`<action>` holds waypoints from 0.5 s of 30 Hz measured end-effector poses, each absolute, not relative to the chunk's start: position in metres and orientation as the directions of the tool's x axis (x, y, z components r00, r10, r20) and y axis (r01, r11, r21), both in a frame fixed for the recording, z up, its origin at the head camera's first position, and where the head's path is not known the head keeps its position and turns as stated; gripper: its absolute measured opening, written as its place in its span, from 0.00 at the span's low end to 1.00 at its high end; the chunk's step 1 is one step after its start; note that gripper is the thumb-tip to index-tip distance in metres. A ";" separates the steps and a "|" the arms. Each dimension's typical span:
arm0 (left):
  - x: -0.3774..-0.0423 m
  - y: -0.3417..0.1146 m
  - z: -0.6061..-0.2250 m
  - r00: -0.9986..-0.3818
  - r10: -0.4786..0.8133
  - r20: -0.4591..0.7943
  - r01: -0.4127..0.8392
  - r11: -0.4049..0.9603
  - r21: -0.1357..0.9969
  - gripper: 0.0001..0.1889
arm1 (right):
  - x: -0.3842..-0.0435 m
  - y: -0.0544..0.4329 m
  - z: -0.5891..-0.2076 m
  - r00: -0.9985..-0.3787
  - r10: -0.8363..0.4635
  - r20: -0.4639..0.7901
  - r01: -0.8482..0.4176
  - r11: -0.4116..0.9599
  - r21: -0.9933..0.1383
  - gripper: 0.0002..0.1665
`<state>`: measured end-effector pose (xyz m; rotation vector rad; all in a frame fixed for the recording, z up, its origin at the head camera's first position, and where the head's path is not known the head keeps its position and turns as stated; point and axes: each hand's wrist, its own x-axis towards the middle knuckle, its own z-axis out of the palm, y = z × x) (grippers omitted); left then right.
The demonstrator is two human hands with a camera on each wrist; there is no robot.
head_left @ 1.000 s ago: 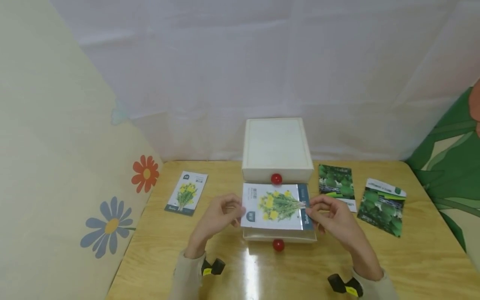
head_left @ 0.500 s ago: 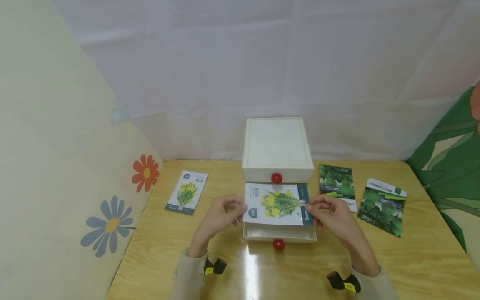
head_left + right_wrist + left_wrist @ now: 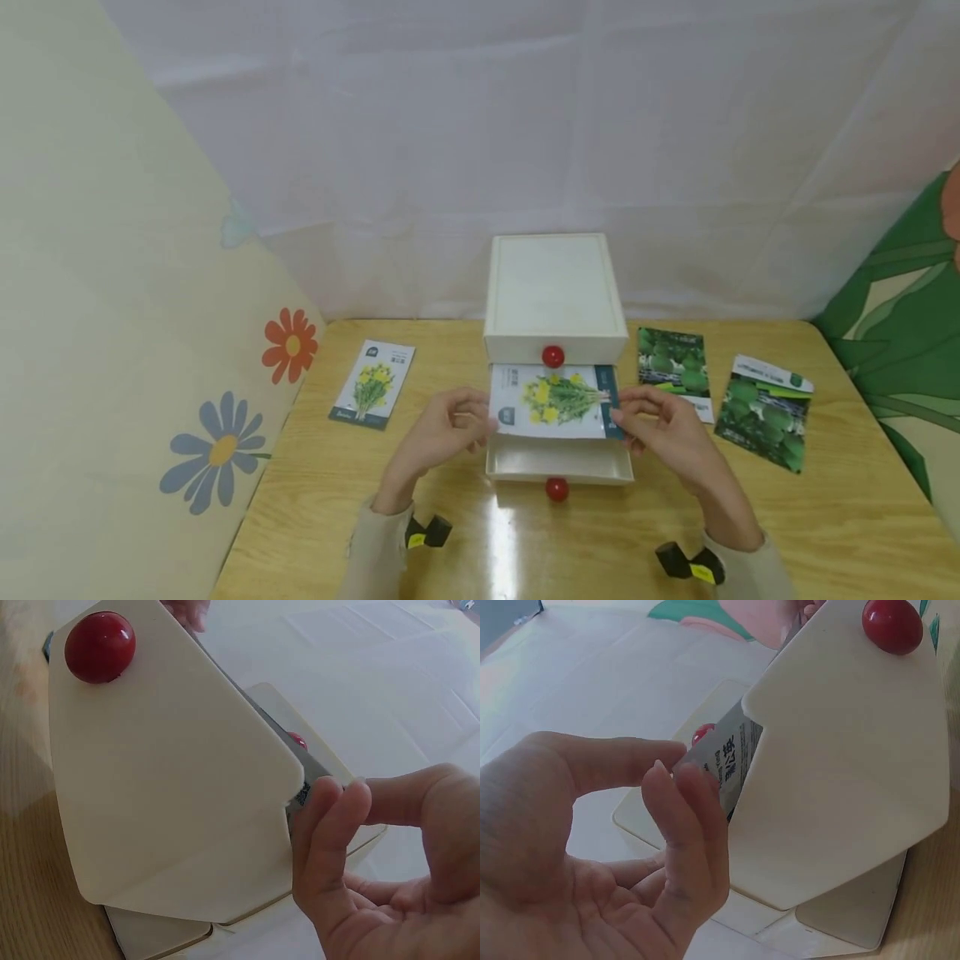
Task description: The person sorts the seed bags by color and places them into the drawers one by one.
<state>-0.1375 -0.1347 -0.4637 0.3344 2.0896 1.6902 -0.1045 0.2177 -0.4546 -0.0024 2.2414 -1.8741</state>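
Note:
Between my two hands is a white seed packet [image 3: 555, 402] printed with yellow flowers and green leaves. My left hand [image 3: 444, 427] pinches its left edge between thumb and fingers. Its dark blue-green right end is pinched by my right hand [image 3: 666, 429]. The packet lies flat over the pulled-out lower drawer [image 3: 558, 460] of a small white drawer box [image 3: 555, 287], its far edge right at the upper drawer's front. In the left wrist view, part of the printed packet [image 3: 739, 754] shows beyond the drawer's side wall. The right wrist view shows only a sliver of it.
Another yellow-flower seed packet [image 3: 373, 383] lies on the wooden table [image 3: 300, 517] at left. To the right of the box lie two green seed packets, one nearer the box [image 3: 672, 367] and one farther right [image 3: 765, 417]. Red round knobs stick out from the upper drawer [image 3: 552, 357] and lower drawer [image 3: 557, 489].
The seed packet in both hands has moved back toward the drawer box, and its near edge has shifted away from the drawer front. More of the lower drawer's inside shows.

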 end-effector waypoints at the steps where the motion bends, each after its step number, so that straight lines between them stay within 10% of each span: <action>1: -0.137 -0.135 -0.463 -0.876 0.447 -0.183 -0.085 0.230 0.970 0.23 | -0.105 0.218 -0.454 -0.975 -0.147 -0.168 0.141 0.179 -0.974 0.28; 15: -0.138 -0.136 -0.466 -0.878 0.455 -0.149 -0.039 0.240 0.970 0.16 | -0.104 0.214 -0.455 -0.984 -0.096 -0.148 0.129 0.180 -0.975 0.25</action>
